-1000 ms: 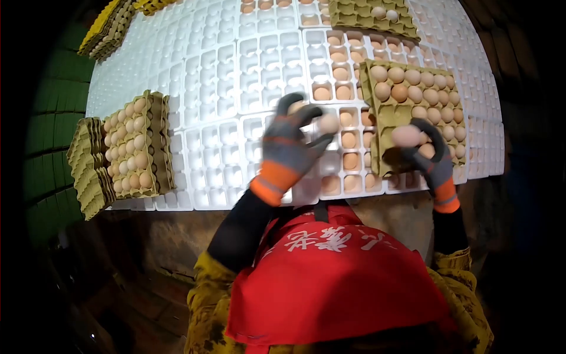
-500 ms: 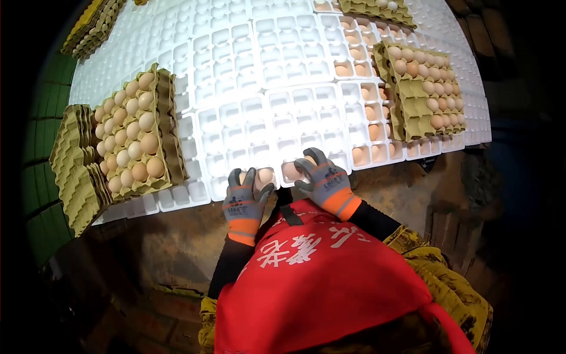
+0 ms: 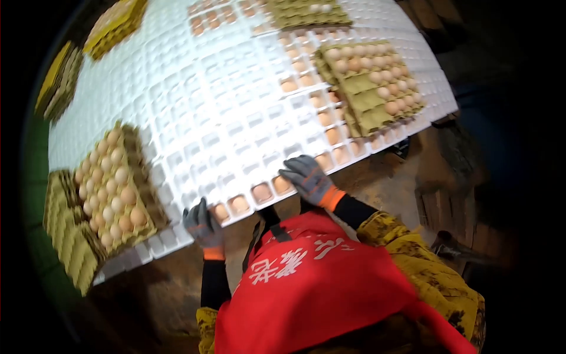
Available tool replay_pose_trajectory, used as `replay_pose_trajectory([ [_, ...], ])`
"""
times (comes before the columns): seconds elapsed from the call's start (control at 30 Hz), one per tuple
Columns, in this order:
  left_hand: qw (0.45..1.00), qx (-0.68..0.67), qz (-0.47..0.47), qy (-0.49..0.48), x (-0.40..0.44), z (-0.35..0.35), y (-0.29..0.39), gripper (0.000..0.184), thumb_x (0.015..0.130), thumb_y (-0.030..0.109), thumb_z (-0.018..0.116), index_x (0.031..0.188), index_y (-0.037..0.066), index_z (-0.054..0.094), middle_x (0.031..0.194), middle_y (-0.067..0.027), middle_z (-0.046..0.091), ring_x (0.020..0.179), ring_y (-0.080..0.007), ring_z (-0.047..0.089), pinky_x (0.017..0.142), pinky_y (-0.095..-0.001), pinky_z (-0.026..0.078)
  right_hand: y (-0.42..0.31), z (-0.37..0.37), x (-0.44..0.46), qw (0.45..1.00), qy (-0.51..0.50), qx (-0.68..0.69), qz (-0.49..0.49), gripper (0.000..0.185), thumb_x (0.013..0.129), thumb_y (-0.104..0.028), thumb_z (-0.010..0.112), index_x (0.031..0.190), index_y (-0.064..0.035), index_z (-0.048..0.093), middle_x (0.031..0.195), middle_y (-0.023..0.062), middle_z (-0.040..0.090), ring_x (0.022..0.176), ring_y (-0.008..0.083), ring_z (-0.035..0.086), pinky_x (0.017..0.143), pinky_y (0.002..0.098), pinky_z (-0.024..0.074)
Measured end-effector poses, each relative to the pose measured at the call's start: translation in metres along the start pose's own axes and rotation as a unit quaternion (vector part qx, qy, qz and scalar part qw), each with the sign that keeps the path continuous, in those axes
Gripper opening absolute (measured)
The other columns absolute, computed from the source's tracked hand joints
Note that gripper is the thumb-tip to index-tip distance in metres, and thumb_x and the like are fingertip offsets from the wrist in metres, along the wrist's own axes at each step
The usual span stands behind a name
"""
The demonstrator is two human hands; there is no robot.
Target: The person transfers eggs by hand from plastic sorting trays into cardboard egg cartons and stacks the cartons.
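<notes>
Left cartons (image 3: 143,183), right cartons (image 3: 367,111), front eggs (image 3: 261,193) between, more cartons (image 3: 298,16) seemingly behind.

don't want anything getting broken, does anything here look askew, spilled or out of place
No eggs look spilled or broken. Oddest are the pulp trays at the near left corner: tilted, they seem to jut past the edge of the white trays.

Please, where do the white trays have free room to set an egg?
Middle cells of the white trays, between left egg flat and right egg flat, look bare. Crowded: the near row, with eggs between left hand and right hand, and beside the right egg flat.
</notes>
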State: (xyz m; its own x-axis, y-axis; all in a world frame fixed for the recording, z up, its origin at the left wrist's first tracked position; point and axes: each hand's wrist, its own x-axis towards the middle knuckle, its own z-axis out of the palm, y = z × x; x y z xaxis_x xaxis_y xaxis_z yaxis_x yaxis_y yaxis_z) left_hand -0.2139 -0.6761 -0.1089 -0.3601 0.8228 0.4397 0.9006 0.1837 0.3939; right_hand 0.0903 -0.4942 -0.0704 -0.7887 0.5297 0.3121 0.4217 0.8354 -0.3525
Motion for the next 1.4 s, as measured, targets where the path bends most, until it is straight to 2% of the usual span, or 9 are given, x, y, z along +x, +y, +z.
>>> replay_pose_trajectory([
  [0.27,0.97,-0.202,-0.137,-0.015,0.053,-0.005,0.082,0.04,0.093,0.008,0.06,0.132,0.002,0.06,0.126,-0.015,0.06,0.12,-0.0323,0.053,0.103,-0.0415,0.041,0.068,-0.159,-0.022,0.948,0.165,0.108,0.251,0.042,0.088,-0.004,0.063,0.13,-0.009,0.06,0.12,0.0135,0.062,0.102,0.0299,0.064,0.094,0.0395,0.0503],
  [0.57,0.914,-0.265,0.259,-0.164,0.207,0.123,0.406,0.05,0.081,0.023,0.073,0.127,0.007,0.06,0.114,-0.0159,0.062,0.105,-0.035,0.059,0.091,-0.0441,0.047,0.252,-0.256,-0.053,0.945,-0.189,-0.207,0.17,0.068,0.079,-0.026,0.072,0.142,-0.0239,0.048,0.133,0.0057,0.056,0.119,0.0306,0.052,0.099,0.0437,0.046],
  [0.7,0.9,-0.009,0.307,-0.311,0.214,0.178,0.48,0.052,0.08,0.032,0.073,0.125,0.011,0.06,0.105,-0.0144,0.061,0.096,-0.034,0.06,0.083,-0.0441,0.049,0.277,-0.27,-0.065,0.965,-0.096,0.087,0.226,0.056,0.083,-0.02,0.071,0.136,-0.0165,0.054,0.123,0.0058,0.059,0.117,0.0259,0.055,0.096,0.0394,0.0499],
  [0.83,0.906,-0.191,0.223,-0.304,0.229,0.179,0.457,0.042,0.085,0.021,0.067,0.125,0.01,0.06,0.104,-0.0107,0.063,0.097,-0.0269,0.063,0.081,-0.041,0.052,0.305,-0.288,-0.073,0.767,0.094,0.542,0.33,0.041,0.089,-0.013,0.062,0.129,-0.0046,0.055,0.122,0.0083,0.058,0.117,0.021,0.058,0.097,0.033,0.053],
  [0.93,0.769,-0.523,-0.156,-0.333,0.237,0.154,0.445,0.035,0.086,0.013,0.063,0.12,0.006,0.061,0.101,-0.0091,0.062,0.097,-0.0233,0.062,0.086,-0.0381,0.05,0.309,-0.292,-0.053,0.578,0.119,0.737,0.331,0.039,0.091,-0.011,0.059,0.129,-0.0058,0.053,0.123,0.0083,0.057,0.111,0.0211,0.061,0.093,0.0317,0.0538],
  [1.0,0.776,-0.56,-0.129,-0.259,0.243,0.16,0.431,0.027,0.089,0.015,0.061,0.114,0.005,0.063,0.103,-0.0108,0.062,0.096,-0.0236,0.062,0.087,-0.037,0.05,0.306,-0.298,-0.026,0.753,-0.056,0.507,0.415,0.036,0.089,-0.019,0.065,0.122,-0.0081,0.058,0.12,0.0058,0.059,0.112,0.0237,0.059,0.087,0.0371,0.0539],
  [1.07,0.844,-0.478,-0.082,-0.231,0.245,0.163,0.437,0.025,0.09,0.017,0.061,0.112,0.006,0.063,0.103,-0.0123,0.061,0.094,-0.0258,0.062,0.086,-0.0374,0.05,0.305,-0.276,-0.016,0.998,-0.024,0.002,0.052,0.037,0.08,-0.017,0.071,0.114,-0.0125,0.059,0.11,0.006,0.057,0.099,0.0213,0.062,0.075,0.0367,0.0541],
  [1.2,0.949,-0.099,0.125,-0.273,0.251,0.184,0.47,0.037,0.082,0.02,0.07,0.117,0.011,0.06,0.106,-0.0156,0.059,0.092,-0.0363,0.062,0.081,-0.0432,0.052,0.311,-0.246,-0.009,0.973,-0.161,-0.127,0.103,0.045,0.075,-0.023,0.073,0.115,-0.0116,0.057,0.111,0.0102,0.057,0.1,0.0277,0.064,0.079,0.041,0.0541],
  [1.4,0.979,-0.09,0.065,-0.168,0.274,0.159,0.468,0.047,0.077,0.019,0.074,0.123,0.016,0.062,0.119,-0.0188,0.057,0.098,-0.0384,0.063,0.082,-0.0439,0.053,0.342,-0.31,-0.013,0.689,0.004,0.64,0.341,0.051,0.08,-0.005,0.069,0.129,-0.0082,0.056,0.109,0.0044,0.059,0.081,0.0081,0.061,0.062,0.0236,0.0525],
])
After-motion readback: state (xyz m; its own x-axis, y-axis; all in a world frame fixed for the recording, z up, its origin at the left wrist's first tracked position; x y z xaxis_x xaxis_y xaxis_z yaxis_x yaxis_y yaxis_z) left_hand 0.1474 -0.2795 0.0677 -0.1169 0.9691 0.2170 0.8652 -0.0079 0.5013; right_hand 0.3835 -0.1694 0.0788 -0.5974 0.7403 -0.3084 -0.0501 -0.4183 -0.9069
